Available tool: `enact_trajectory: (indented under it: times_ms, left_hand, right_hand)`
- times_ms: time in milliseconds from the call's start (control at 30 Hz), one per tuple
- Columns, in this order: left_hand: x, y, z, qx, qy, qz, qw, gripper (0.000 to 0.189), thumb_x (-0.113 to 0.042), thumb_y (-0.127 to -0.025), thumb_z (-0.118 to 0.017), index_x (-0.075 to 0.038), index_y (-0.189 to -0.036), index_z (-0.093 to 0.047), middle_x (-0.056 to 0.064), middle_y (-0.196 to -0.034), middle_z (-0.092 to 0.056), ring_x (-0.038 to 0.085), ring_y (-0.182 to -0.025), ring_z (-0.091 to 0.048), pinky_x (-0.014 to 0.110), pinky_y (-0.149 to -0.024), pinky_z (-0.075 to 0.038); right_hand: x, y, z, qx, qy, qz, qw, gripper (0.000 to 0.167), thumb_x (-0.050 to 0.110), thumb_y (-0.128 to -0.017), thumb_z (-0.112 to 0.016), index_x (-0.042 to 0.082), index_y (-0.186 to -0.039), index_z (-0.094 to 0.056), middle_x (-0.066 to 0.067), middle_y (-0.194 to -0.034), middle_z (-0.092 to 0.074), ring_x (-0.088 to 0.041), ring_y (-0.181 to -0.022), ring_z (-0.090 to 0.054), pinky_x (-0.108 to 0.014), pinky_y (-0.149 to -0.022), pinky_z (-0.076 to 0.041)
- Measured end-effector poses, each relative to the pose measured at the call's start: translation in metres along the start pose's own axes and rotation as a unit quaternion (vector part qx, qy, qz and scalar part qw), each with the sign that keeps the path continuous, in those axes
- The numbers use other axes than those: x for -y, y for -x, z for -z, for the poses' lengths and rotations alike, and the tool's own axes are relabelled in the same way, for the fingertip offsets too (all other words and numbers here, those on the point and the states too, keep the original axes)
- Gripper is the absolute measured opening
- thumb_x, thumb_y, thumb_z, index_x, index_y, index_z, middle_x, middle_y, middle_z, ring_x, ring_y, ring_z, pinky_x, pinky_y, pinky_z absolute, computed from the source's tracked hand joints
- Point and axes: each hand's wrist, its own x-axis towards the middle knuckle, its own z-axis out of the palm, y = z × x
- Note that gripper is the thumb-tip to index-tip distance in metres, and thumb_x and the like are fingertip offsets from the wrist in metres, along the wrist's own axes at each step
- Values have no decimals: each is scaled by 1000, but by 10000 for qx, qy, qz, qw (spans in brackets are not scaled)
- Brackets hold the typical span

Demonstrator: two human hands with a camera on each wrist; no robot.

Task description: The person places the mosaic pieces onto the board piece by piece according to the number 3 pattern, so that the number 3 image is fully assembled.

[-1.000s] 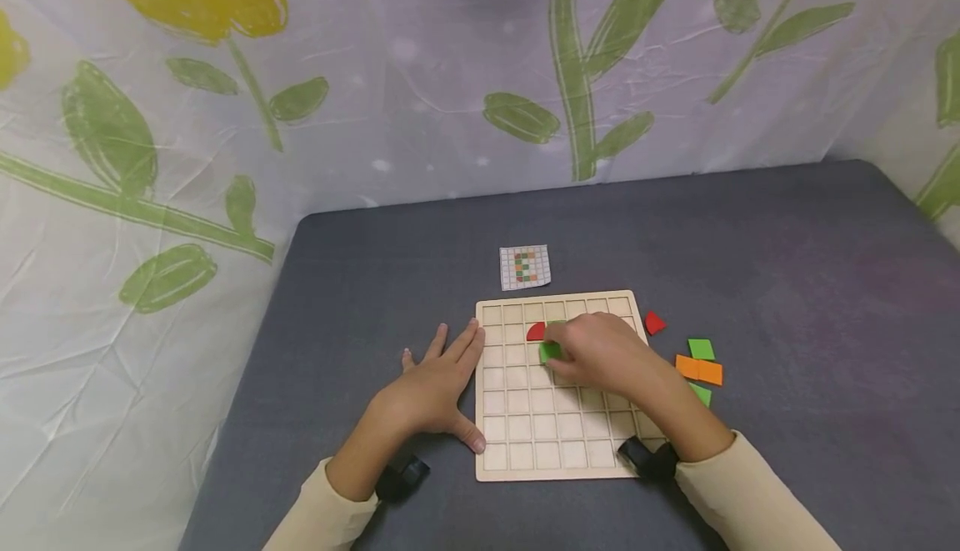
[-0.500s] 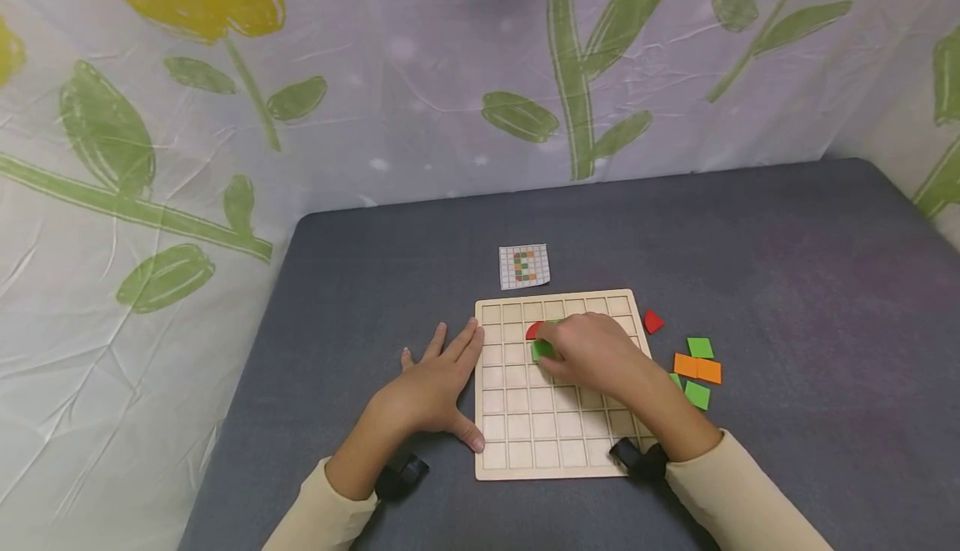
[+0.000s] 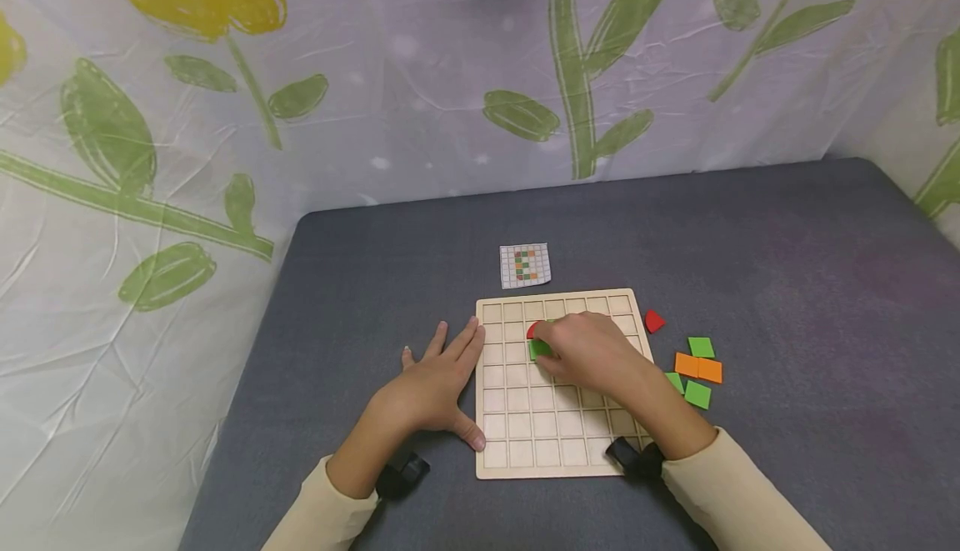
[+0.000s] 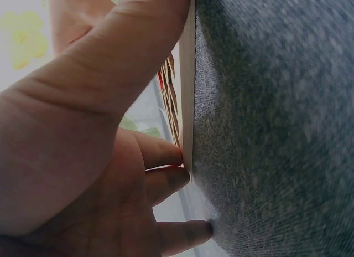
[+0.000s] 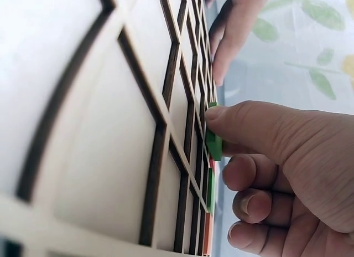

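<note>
Soft light (wrist views partly blurred).

The left arm (image 3: pixel 360 459) reaches in from the lower left and the right arm (image 3: pixel 675 418) from the lower right, slanting toward each other. The left grip (image 3: pixel 423 397) lies back upward, its fingers (image 3: pixel 462 344) straight and fanned, forefinger and middle finger close together, the left thumb (image 3: pixel 468 432) stretched well away from them. The right grip (image 3: pixel 588 351) points leftward, right thumb (image 5: pixel 251 121) and forefinger pinching; the forefinger is mostly hidden, the other three fingers curled toward the palm.
</note>
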Motion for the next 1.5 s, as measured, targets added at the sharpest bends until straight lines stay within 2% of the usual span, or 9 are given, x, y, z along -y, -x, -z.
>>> enact_trajectory:
  times_ms: [800, 1100, 1233, 1400, 1500]
  left_hand:
    - [1, 0, -2, -19, -37, 31, 10000, 149, -58, -46, -95, -12, -162, -15, 6, -168, -6, 44, -150, -2, 82, -100, -15]
    - [1, -2, -2, 24, -50, 70, 10000, 149, -59, -46, -95, -13, -162, -14, 4, -168, -5, 43, -150, -1, 82, -100, -14]
    - [1, -2, -2, 40, -48, 70, 10000, 149, -59, -46, -94, -14, -162, -13, 4, -168, -5, 43, -150, -1, 82, -100, -14]
    - [1, -2, -1, 40, -40, 65, 10000, 149, -59, -46, -95, -13, -162, -13, 4, -168, -5, 43, -150, -1, 82, -100, -14]
    - [0, -1, -1, 34, -46, 64, 10000, 149, -59, -46, -95, -13, -162, -14, 5, -168, -5, 43, -150, -1, 81, -100, -14]
  right_hand:
    - [1, -2, -1, 51, -50, -86, 9999, 11, 13, -84, -77, 13, -85, -66, 7, -60, -48, -12, -52, -40, -29, -49, -34]
    - [2, -1, -1, 147, -27, -131, 9998, 9, 14, -85, -78, 13, -88, -70, 6, -64, -55, -12, -54, -44, -30, -51, -40]
    - [3, -1, 0, 129, -42, -157, 9998, 13, 15, -85, -80, 15, -81, -68, 7, -63, -53, -13, -54, -43, -31, -51, -39]
    - [5, 1, 1, 150, -51, -140, 9998, 29, 13, -85, -79, 20, -67, -58, 9, -58, -45, -11, -54, -39, -30, -52, -35]
    - [6, 4, 1, 57, -4, -54, 10000, 33, 10, -84, -77, 21, -64, -54, 9, -56, -40, -11, -53, -37, -30, -51, -34]
